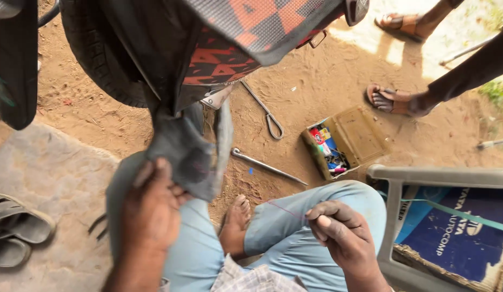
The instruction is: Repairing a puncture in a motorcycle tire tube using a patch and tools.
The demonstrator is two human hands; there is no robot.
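Observation:
My left hand (pixel 151 208) grips the lower edge of a dark grey cover flap (pixel 189 151) that hangs from a motorcycle seat with an orange and grey checked cover (pixel 251 27). My right hand (pixel 340 232) is pinched shut on a thin pink thread (pixel 284 207), drawn taut over my right knee toward the flap. I sit in light blue trousers, with my bare foot (pixel 236 221) on the dirt between my knees.
A black tyre (pixel 94 48) is at top left. Two metal tyre levers (pixel 265 165) lie on the dirt beside a small open wooden box of supplies (pixel 343 143). A grey plastic chair (pixel 440 176) stands at the right, a sandal (pixel 16 221) at the left. Another person's sandalled feet (pixel 394 100) stand at top right.

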